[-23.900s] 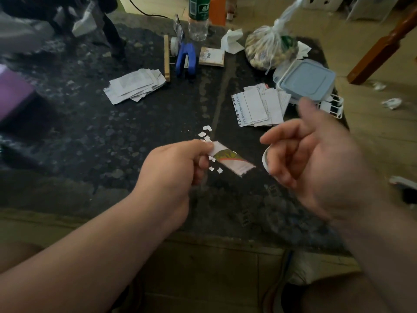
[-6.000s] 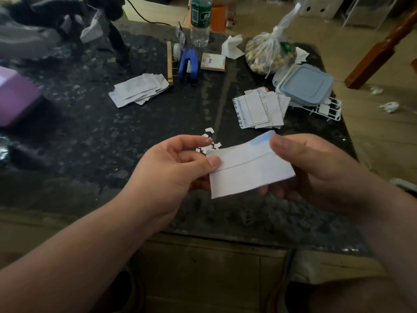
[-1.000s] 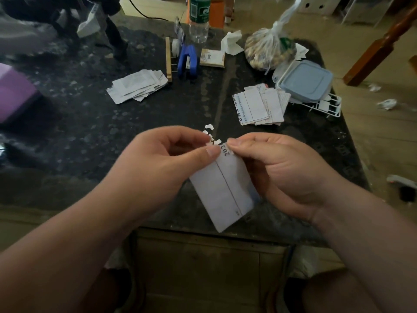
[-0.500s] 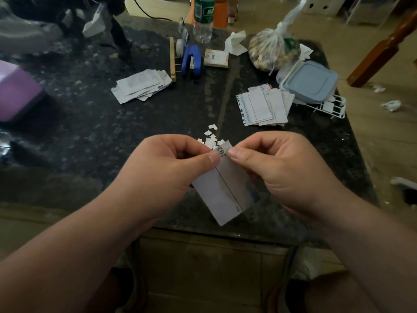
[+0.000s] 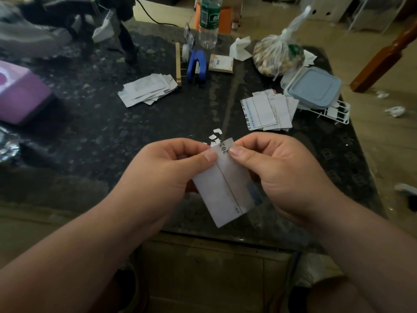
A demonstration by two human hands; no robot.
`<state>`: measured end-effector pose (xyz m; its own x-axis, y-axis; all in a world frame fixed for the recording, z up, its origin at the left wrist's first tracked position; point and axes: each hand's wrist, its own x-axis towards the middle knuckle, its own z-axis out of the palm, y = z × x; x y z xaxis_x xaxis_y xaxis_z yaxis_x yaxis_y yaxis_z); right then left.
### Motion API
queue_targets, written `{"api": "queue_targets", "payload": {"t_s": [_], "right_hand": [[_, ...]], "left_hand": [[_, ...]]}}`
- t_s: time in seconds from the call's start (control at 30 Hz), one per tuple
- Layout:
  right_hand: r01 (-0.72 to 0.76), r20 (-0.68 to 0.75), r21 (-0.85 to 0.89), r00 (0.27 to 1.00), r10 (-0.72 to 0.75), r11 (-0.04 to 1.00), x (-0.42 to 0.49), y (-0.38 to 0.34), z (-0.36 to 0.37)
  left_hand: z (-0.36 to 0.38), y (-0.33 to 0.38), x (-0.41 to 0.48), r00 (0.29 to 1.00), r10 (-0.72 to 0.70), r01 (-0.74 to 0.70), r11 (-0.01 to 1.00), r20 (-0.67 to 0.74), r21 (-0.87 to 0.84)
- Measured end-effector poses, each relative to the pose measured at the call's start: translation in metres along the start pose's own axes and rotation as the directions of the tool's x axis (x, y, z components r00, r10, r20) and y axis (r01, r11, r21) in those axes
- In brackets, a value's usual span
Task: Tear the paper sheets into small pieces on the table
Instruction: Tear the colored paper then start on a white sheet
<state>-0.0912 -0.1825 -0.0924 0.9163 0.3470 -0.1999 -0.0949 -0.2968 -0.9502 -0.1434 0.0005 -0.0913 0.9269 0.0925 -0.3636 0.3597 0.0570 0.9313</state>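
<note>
head view: only one camera, so it all comes from here
left hand point(image 5: 164, 175): thumb and fingers pinching the top edge of the paper sheet point(image 5: 228, 190), left of its printed line
right hand point(image 5: 277, 175): same deal, pinching the top edge right of that line, thumb tips pretty close together
paper sheet: held up above the table's point(image 5: 90, 132) near edge, tilted, with the long end hanging down toward the person
small pieces point(image 5: 215, 135): a few white scraps on the table just behind the hands, partly hidden
right stack point(image 5: 266, 110): sheets near the right edge, beside the blue-lidded container point(image 5: 313, 86)
left stack point(image 5: 147, 90): toward the far edge, next to the blue stapler point(image 5: 196, 68)
purple box point(image 5: 18, 96): at the left edge
</note>
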Motion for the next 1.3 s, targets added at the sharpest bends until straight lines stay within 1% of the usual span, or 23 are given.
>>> {"api": "queue_targets", "payload": {"t_s": [0.03, 0.1, 0.13, 0.17, 0.23, 0.3, 0.37, 0.4, 0.43, 0.47, 0.5, 0.53, 0.57, 0.63, 0.73, 0.8, 0.9, 0.97, 1.03, 1.13, 1.27, 1.3], "right_hand": [[-0.011, -0.044, 0.033, 0.999, 0.013, 0.999, 0.002, -0.001, 0.003], [-0.021, -0.133, 0.060, 0.991, 0.029, 0.998, 0.005, -0.005, 0.012], [-0.022, -0.156, 0.047, 0.987, 0.029, 0.999, 0.007, -0.007, 0.018], [-0.027, -0.153, 0.052, 0.988, 0.035, 0.998, 0.008, -0.009, 0.026], [-0.063, -0.069, 0.169, 0.995, 0.075, 0.984, 0.010, -0.013, 0.040], [-0.130, 0.042, 0.314, 0.991, 0.123, 0.940, 0.015, -0.018, 0.053], [-0.164, 0.070, 0.360, 0.986, 0.149, 0.918, 0.024, -0.020, 0.062], [-0.157, 0.055, 0.363, 0.988, 0.147, 0.918, 0.031, -0.020, 0.066], [-0.130, 0.019, 0.314, 0.991, 0.131, 0.940, 0.039, -0.020, 0.069], [-0.087, -0.029, 0.179, 0.995, 0.093, 0.980, 0.048, -0.017, 0.073], [-0.040, -0.074, -0.012, 0.996, 0.039, 0.999, 0.059, -0.014, 0.076], [-0.004, -0.099, -0.209, 0.995, -0.017, 0.978, 0.069, -0.013, 0.079], [0.027, -0.095, -0.368, 0.993, -0.067, 0.929, 0.081, -0.014, 0.084], [0.127, -0.015, -0.560, 0.986, -0.163, 0.819, 0.108, -0.019, 0.097], [0.293, 0.118, -0.703, 0.947, -0.299, 0.648, 0.159, -0.030, 0.125], [0.327, 0.155, -0.760, 0.931, -0.332, 0.562, 0.192, -0.037, 0.144], [0.308, 0.169, -0.821, 0.936, -0.311, 0.482, 0.234, -0.043, 0.166], [0.294, 0.199, -0.863, 0.946, -0.257, 0.412, 0.254, -0.042, 0.178], [0.280, 0.232, -0.906, 0.956, -0.182, 0.318, 0.268, -0.040, 0.188], [0.290, 0.265, -0.931, 0.955, -0.136, 0.222, 0.278, -0.050, 0.198], [0.339, 0.334, -0.941, 0.934, -0.128, 0.016, 0.281, -0.066, 0.208], [0.355, 0.354, -0.935, 0.925, -0.139, -0.022, 0.282, -0.065, 0.210]], "left_hand": [[-0.002, 0.000, -0.002, 0.999, -0.033, 0.035, 0.998, 0.038, -0.057], [-0.005, -0.001, -0.007, 0.991, -0.087, 0.097, 0.991, 0.104, -0.091], [-0.008, -0.003, -0.009, 0.989, -0.111, 0.121, 0.988, 0.102, -0.092], [-0.011, -0.006, -0.010, 0.988, -0.133, 0.140, 0.985, 0.072, -0.102], [-0.021, -0.010, -0.010, 0.989, -0.149, 0.145, 0.978, -0.019, -0.152], [-0.036, -0.010, -0.010, 0.979, -0.178, 0.150, 0.959, -0.097, -0.240], [-0.056, -0.007, -0.011, 0.961, -0.224, 0.168, 0.939, -0.162, -0.301], [-0.066, -0.005, -0.012, 0.952, -0.233, 0.171, 0.943, -0.198, -0.286], [-0.076, -0.004, -0.013, 0.946, -0.219, 0.161, 0.957, -0.238, -0.240], [-0.085, -0.003, -0.012, 0.941, -0.187, 0.143, 0.975, -0.281, -0.168], [-0.092, -0.001, -0.010, 0.934, -0.150, 0.130, 0.988, -0.325, -0.081], [-0.098, 0.000, -0.007, 0.926, -0.115, 0.125, 0.992, -0.360, 0.003], [-0.103, 0.002, -0.002, 0.919, -0.091, 0.125, 0.990, -0.383, 0.066], [-0.111, 0.003, 0.009, 0.919, -0.070, 0.121, 0.986, -0.389, 0.110], [-0.117, 0.002, 0.026, 0.908, -0.067, 0.115, 0.989, -0.414, 0.092], [-0.122, 0.002, 0.031, 0.894, -0.071, 0.104, 0.993, -0.443, 0.051], [-0.131, 0.002, 0.034, 0.867, -0.100, 0.071, 0.994, -0.488, -0.077], [-0.138, 0.001, 0.037, 0.847, -0.112, 0.063, 0.992, -0.520, -0.113], [-0.143, 0.000, 0.039, 0.834, -0.125, 0.061, 0.989, -0.538, -0.135], [-0.145, -0.002, 0.044, 0.835, -0.139, 0.067, 0.986, -0.532, -0.151], [-0.143, 0.002, 0.047, 0.855, -0.135, 0.063, 0.985, -0.500, -0.160], [-0.142, 0.003, 0.047, 0.856, -0.132, 0.057, 0.985, -0.499, -0.162]]}}
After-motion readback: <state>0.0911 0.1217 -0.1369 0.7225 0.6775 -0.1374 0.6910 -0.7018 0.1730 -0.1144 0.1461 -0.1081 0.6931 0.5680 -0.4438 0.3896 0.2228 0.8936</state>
